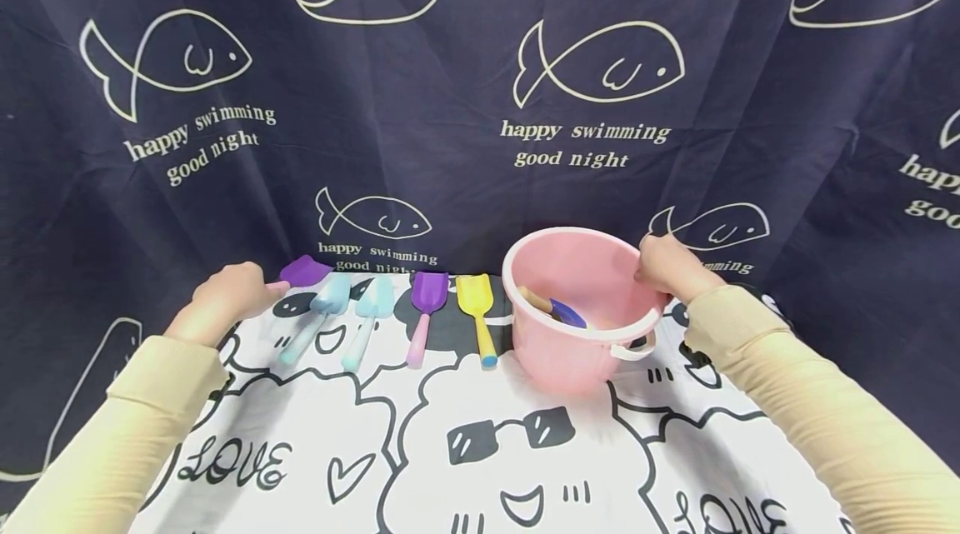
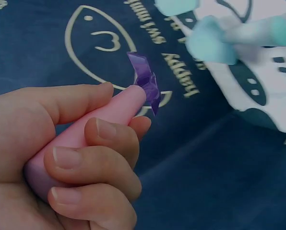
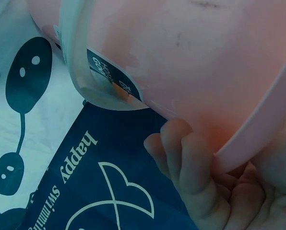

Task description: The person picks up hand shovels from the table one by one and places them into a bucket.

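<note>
My left hand grips the pink handle of a toy shovel with a purple scoop. In the left wrist view, curled fingers wrap that handle, and the purple scoop points away from the palm. My right hand holds the rim of a pink bucket, fingers against the outer wall in the right wrist view. The bucket tilts towards me. Inside it lies a toy shovel with a blue blade and a tan handle.
Left of the bucket lie two light blue shovels, a purple shovel with a pink handle, and a yellow shovel. They rest on a white cartoon-print cloth. A dark fish-print curtain hangs behind.
</note>
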Tool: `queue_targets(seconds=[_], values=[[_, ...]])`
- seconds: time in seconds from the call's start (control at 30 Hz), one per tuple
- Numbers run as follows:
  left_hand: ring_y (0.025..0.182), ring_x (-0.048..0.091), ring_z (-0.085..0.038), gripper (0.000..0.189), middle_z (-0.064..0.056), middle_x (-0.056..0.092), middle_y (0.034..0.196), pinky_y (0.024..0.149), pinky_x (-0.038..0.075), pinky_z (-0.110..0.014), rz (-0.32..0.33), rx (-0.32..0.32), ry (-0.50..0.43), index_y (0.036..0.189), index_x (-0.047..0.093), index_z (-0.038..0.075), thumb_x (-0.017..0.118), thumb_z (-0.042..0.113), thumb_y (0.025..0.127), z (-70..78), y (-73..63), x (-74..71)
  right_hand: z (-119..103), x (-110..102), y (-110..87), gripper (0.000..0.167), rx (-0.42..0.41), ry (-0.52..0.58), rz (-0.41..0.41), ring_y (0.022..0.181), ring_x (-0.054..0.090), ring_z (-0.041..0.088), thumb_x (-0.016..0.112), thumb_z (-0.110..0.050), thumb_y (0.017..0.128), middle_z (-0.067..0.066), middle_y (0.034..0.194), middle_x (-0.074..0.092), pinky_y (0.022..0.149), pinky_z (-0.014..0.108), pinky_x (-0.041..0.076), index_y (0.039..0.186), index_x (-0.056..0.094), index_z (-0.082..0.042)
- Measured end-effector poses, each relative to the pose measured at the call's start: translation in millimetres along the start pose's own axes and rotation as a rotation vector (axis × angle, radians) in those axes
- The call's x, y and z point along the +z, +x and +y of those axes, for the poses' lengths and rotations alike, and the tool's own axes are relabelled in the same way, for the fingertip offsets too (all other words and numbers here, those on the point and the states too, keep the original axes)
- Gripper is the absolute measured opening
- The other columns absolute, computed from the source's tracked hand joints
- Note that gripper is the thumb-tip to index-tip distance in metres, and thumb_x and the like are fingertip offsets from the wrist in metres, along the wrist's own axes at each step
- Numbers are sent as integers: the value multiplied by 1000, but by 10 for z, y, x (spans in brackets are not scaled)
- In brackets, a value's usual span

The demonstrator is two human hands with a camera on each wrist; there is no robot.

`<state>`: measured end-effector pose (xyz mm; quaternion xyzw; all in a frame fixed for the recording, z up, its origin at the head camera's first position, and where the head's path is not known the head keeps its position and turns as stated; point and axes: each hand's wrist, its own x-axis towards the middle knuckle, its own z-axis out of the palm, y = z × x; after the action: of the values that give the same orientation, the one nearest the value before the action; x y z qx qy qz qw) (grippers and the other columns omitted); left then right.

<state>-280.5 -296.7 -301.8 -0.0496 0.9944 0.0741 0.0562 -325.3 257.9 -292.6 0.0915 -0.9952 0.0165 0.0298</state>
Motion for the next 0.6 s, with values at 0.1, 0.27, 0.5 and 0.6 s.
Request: queue_targets(seconds=[0.1,0.27,0.5,0.6], values=[[87,59,-47,64,-36,58,105,66,46,-55,22,26,13,107,58,-12,48,49,91,93,-47,-100,-15,3,-19,27,13,6,-8,51,61,25,63,-7,77,27,75,62,59,41,54,87,55,17],[85,59,-46,61,-35,59,103,65,47,-54,53,84,38,102,61,-11,49,48,91,249,-124,-261,-26,4,-63,27,8,-1,-3,59,62,31,63,-6,76,30,77,62,62,43,54,87,56,18],[77,60,-39,53,-28,62,91,61,47,-51,87,147,64,85,65,-3,52,47,90,447,-246,-479,-59,-6,-128,26,15,24,6,55,60,29,62,-5,75,32,76,60,55,39,52,86,55,17],[75,60,-37,49,-23,63,85,61,46,-51,100,170,87,75,64,2,52,47,90,536,-290,-553,-80,-4,-156,26,24,42,-3,49,60,25,60,-5,76,32,75,60,50,36,51,88,54,18]])
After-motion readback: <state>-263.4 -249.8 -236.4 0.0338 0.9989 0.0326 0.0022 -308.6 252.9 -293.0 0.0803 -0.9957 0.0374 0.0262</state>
